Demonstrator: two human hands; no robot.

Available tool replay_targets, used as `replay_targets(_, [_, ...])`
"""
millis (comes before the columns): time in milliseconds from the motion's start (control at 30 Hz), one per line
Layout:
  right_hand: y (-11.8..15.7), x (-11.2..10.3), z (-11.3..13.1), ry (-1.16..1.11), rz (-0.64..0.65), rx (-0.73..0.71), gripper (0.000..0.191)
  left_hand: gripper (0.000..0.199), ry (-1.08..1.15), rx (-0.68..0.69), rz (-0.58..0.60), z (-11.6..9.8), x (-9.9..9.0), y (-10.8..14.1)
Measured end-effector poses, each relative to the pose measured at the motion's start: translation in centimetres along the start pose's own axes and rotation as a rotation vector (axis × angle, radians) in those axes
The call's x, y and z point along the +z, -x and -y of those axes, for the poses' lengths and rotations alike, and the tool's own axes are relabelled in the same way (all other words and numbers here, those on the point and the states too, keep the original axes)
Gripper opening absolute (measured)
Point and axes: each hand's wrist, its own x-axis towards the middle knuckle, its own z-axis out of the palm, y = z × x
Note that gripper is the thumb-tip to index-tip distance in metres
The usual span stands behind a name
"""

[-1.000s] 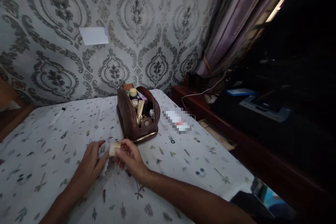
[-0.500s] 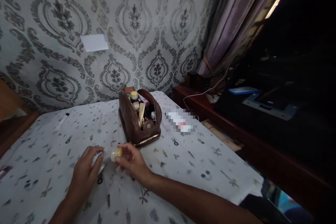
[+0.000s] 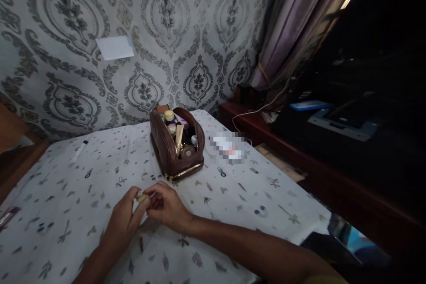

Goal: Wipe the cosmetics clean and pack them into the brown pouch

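One brown bag (image 3: 176, 164) stands open on our patterned cloth (image 3: 109, 159) in the head view, holding one yellow-lidded jar (image 3: 169, 116), one beige tube (image 3: 179, 135) and other items too jumbled to count. Before it, our left hand (image 3: 123, 213) grips one small yellow-topped container (image 3: 142, 198) with something white around it; our right hand (image 3: 169, 206) has curled fingers at its edge, though we cannot tell if they grip. One marker (image 3: 79, 151) lies left of the bag.
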Motion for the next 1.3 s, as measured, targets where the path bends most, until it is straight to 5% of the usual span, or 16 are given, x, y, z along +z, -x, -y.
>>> replay_targets(333, [0.5, -0.1, 0.3, 0.047, 0.100, -0.027, 0.054, 0.046, 0.246, -0.148, -0.075, 0.7, -0.4, -0.4])
replay_targets(533, [0.4, -0.1, 0.2, -0.087, 0.102, 0.018, 0.059, 0.049, 0.411, -0.292, 0.002, 1.3, -0.5, -0.8])
replay_targets(767, [0.1, 0.1, 0.5, -0.268, -0.038, 0.212, 0.050, 0.039, 0.345, -0.135, 0.129, 0.2, -0.3, -0.3])
replay_targets(933, [0.4, 0.3, 1.0, -0.196, 0.035, 0.207, 0.050, 0.043, 0.226, -0.113, -0.004, -0.4, 0.0, 0.1])
replay_targets(1100, [0.5, 0.2, 1.2, -0.209, 0.117, 0.239, 0.061, 0.047, 0.230, -0.100, -0.001, -0.7, -0.2, 0.2])
replay_targets(1300, [0.3, -0.1, 0.3, -0.267, 0.224, 0.280, 0.069, 0.059, 0.385, -0.260, 0.003, 0.2, -0.5, -0.4])
